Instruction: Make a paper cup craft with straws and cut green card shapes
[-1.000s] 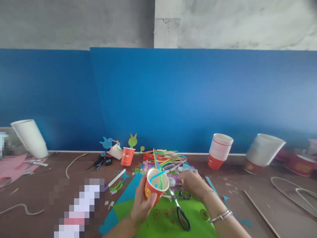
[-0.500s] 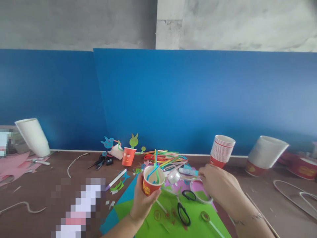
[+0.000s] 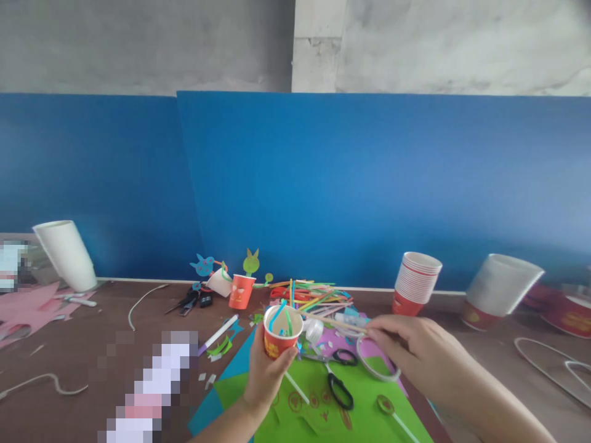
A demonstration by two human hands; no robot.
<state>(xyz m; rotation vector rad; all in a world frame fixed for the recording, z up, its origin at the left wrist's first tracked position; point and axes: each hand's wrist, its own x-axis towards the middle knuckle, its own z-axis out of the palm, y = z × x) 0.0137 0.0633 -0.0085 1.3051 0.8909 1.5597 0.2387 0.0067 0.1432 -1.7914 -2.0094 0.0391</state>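
My left hand [image 3: 265, 369] is wrapped round a red and white paper cup [image 3: 272, 344], tilted so that its opening faces me. Blue and green straw pieces [image 3: 289, 321] stand inside it. Between the thumb and fingers of my right hand [image 3: 401, 341] is a thin wooden stick [image 3: 337, 322]. It points left, with its far end at the cup's rim; whether it touches I cannot tell. Below my hands lie black-handled scissors [image 3: 340, 391] on green paper [image 3: 369, 424] with drawn red shapes. A roll of clear tape [image 3: 315, 331] sits just right of the cup.
A pile of coloured straws [image 3: 318, 294] lies behind the cup. Two decorated cups, one red [image 3: 241, 292], stand at the back left. Stacked paper cups [image 3: 418, 283] and a larger bagged stack [image 3: 501, 286] stand at the right. A marker [image 3: 219, 333] and paper scraps lie left.
My right hand has come away from the back of the paper and now holds the thin wooden stick towards the cup. The cup in my left hand has shifted slightly left.
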